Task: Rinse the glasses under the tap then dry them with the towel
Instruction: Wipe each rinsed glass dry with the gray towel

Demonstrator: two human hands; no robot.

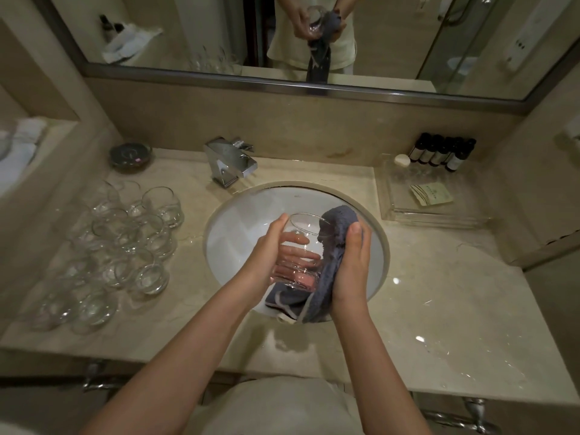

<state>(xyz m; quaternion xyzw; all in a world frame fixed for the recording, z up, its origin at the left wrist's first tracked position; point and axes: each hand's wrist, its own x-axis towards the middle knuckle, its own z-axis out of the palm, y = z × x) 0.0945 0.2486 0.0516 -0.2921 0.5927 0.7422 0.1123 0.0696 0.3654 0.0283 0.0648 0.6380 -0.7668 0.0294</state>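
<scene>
- Sink basin (238, 233): the space above its centre is taken up by both hands, one glass (301, 246) and the grey towel (329, 262); the basin's left half is open.
- Left of the sink: clustered glasses (125, 243) cover the bench (439, 309) almost to its front edge, leaving only a narrow strip beside the basin rim.
- Behind the sink, to its left: the tap (230, 164) overhangs the rim.
- Right of the sink: open bench surface runs to the front edge.
- Behind that, right of the sink: a clear tray (430, 202) and dark bottles (442, 152) block the back corner.
</scene>
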